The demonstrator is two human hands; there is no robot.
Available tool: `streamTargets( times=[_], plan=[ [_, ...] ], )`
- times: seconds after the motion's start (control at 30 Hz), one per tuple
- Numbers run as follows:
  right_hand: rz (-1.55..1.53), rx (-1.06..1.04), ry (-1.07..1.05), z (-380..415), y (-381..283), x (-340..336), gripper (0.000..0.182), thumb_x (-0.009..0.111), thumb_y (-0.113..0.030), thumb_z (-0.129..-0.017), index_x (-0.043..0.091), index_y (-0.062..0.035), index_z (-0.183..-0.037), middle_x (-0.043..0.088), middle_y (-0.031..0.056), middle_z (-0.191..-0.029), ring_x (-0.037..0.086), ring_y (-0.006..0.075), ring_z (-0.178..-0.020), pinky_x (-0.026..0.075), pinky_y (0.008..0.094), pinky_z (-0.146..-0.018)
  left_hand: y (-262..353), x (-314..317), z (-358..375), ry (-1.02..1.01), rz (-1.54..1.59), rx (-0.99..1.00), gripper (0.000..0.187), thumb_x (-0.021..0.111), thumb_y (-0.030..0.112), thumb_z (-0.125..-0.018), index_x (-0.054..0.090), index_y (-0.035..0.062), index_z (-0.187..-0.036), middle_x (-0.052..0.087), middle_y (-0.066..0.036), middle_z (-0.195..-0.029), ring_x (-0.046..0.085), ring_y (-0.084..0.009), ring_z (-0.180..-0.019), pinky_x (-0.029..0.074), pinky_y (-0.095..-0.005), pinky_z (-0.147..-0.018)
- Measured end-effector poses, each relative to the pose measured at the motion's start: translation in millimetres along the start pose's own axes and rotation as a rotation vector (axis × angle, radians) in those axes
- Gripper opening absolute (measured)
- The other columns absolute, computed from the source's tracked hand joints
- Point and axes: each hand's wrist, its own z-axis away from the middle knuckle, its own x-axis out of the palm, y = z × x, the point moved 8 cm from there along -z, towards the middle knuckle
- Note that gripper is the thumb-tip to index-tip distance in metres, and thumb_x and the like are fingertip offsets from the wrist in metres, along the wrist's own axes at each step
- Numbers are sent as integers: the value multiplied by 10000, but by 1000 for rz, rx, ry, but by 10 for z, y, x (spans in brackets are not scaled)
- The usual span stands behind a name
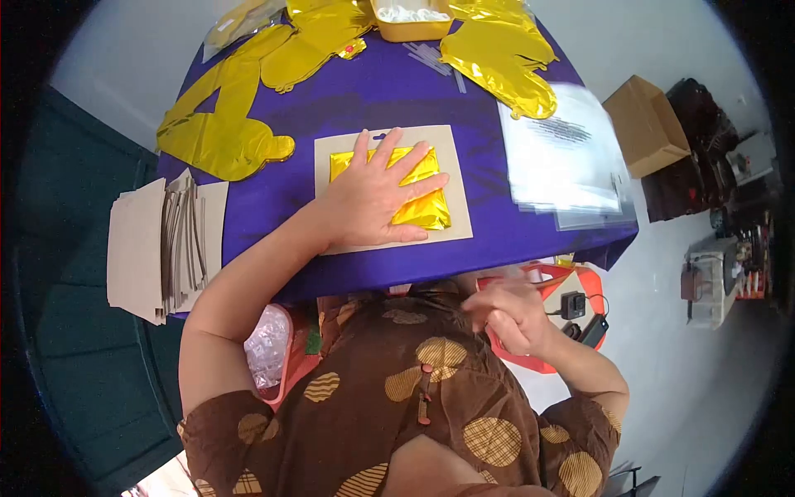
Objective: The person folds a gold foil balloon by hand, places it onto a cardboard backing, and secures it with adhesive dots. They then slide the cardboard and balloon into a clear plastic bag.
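Note:
My left hand [377,195] lies flat with spread fingers on a folded gold foil packet [432,214]. Under the packet is a beige card [460,199] with a small hanging slot at its top, resting on the purple tablecloth [281,224]. My right hand [512,315] is off the table, in front of my body at the right, with its fingers curled in. It is partly blurred, and whether anything sits inside it is hidden.
Gold foil shapes [232,132] spread over the back and left. Stacked cards [137,248] stand at the left edge, clear plastic sleeves [563,166] at the right. A yellow container [414,31] and clear strips [429,60] are at the back. A red-rimmed bin [592,290] sits below right.

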Motion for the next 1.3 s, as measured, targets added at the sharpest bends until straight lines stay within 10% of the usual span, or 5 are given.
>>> streamTargets(
  times=[0.1, 0.6, 0.77, 0.87, 1.3],
  plan=[
    [-393, 375, -4, 82, 306, 312, 445, 413, -330, -1066, 634, 52, -1115, 725, 124, -926, 645, 171, -800, 501, 325, -793, 36, 18, 14, 16, -32, 13, 739, 530, 621, -896, 386, 265, -1527, 269, -211, -1591, 227, -513, -1430, 148, -720, -1117],
    [-1185, 299, 27, -100, 540, 1040, 648, 345, -506, -1065, 512, 74, -1301, 719, 209, -1065, 711, 271, -942, 545, 358, -796, 363, 65, 140, -10, -40, -41, 725, 422, 659, -941, 352, 254, -1539, 272, -229, -1581, 246, -504, -1420, 213, -699, -1079],
    [-644, 142, 126, -71, 122, 607, 525, 348, -369, -1090, 633, 69, -1147, 722, 111, -881, 651, 145, -742, 512, 270, -695, 325, 105, 161, -12, -47, -18, 733, 422, 664, -941, 339, 254, -1544, 248, -229, -1590, 238, -504, -1424, 215, -711, -1077],
    [317, -131, 359, -167, -297, 48, 371, 483, -207, -1017, 569, 88, -1225, 699, 173, -987, 654, 267, -863, 505, 359, -799, 327, 82, 158, -23, -35, -8, 741, 432, 668, -934, 349, 244, -1537, 246, -234, -1589, 230, -504, -1429, 210, -717, -1080],
    [708, -186, 330, -516, 9, -96, 918, 421, -528, -1003, 62, 160, -1494, 568, 281, -1341, 468, 403, -1334, 246, 527, -1145, 263, 22, 155, 20, -45, 31, 844, 509, 709, -867, 360, 208, -1530, 270, -255, -1569, 251, -497, -1429, 214, -695, -1095]
  ],
)
